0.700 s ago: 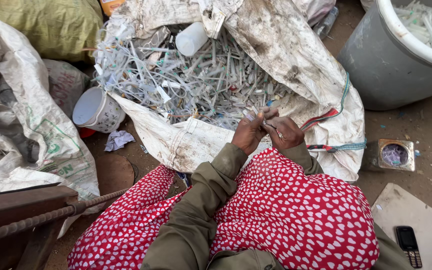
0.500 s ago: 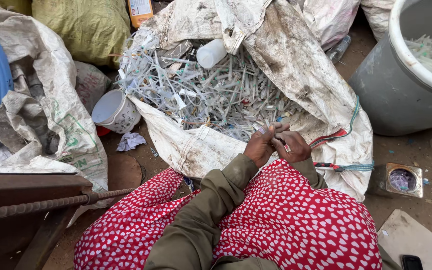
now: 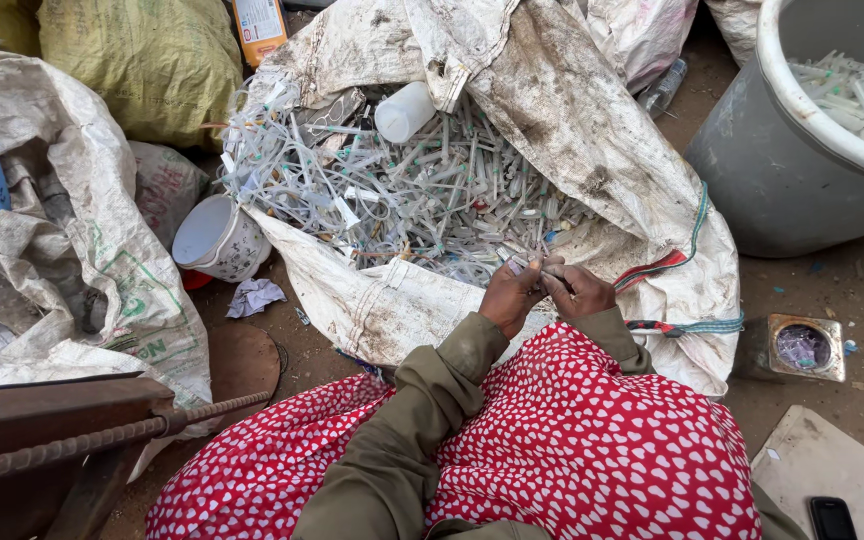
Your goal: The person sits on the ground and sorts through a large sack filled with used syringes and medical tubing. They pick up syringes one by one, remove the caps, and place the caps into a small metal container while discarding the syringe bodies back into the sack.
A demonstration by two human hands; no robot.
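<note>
— Where are the hands?
— Left hand [image 3: 508, 297] and right hand [image 3: 580, 290] pinch one syringe [image 3: 532, 266] together at the open dirty white sack [image 3: 592, 130] of syringes.
— Any packaging?
— An orange-labelled carton [image 3: 258, 26], cut off at the top edge.

Bare dirt ground [image 3: 852, 290] is carrying an open white sack [image 3: 592, 160] at centre, grey tub [image 3: 792, 170] far right, white cup [image 3: 217, 238] left, small metal box [image 3: 800, 347] right.
</note>
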